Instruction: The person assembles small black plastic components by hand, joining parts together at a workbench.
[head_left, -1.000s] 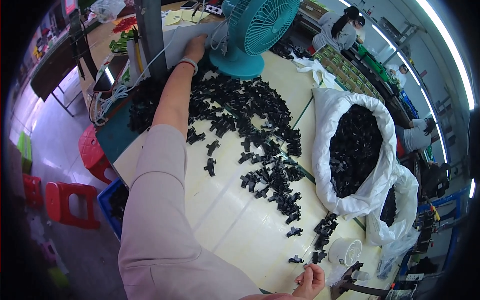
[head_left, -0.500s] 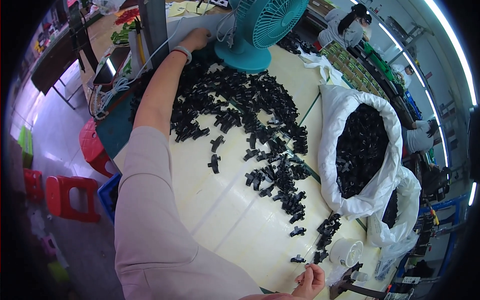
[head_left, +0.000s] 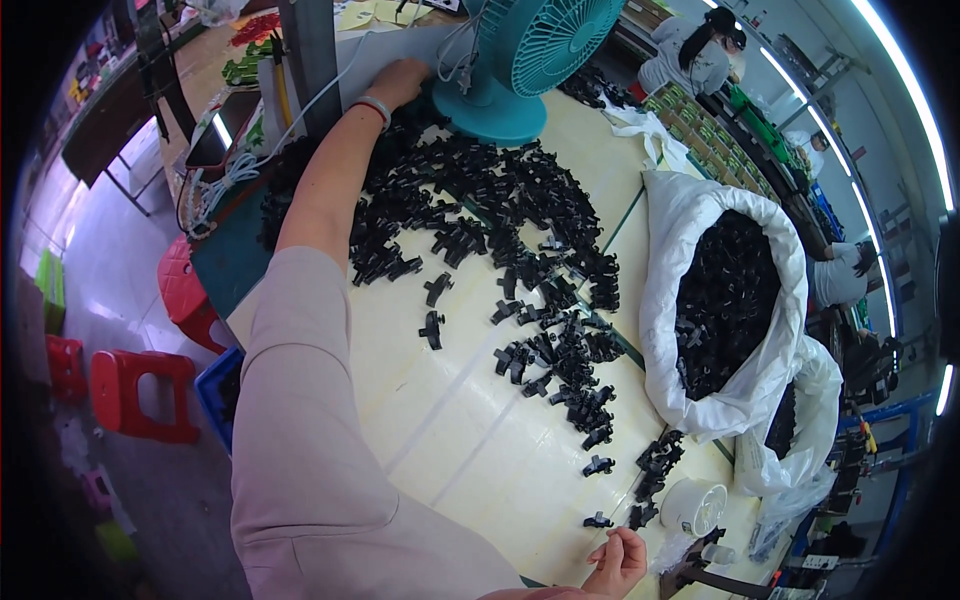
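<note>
My left arm stretches across the table to the far side. There my left hand (head_left: 401, 82) is beside the base of a teal desk fan (head_left: 490, 105), at the far edge of a heap of small black plastic parts (head_left: 470, 190); its fingertips are hidden. At the near edge, my right hand (head_left: 620, 562) has its fingers curled in; whether anything small lies in them does not show. A single black part (head_left: 598, 520) lies just beyond it, with a short row of parts (head_left: 659, 455) and a white round tub (head_left: 694, 506) close by.
A white woven sack (head_left: 662, 300) full of black parts stands on the right, with a second sack (head_left: 815, 410) behind it. A metal post (head_left: 308, 65) and a white cable (head_left: 235, 172) are at the far left. Red stools (head_left: 145, 397) stand on the floor. People work at the back right.
My left hand has shifted slightly to the right, closer to the fan base. The right hand stays almost where it was, and the view has moved a little.
</note>
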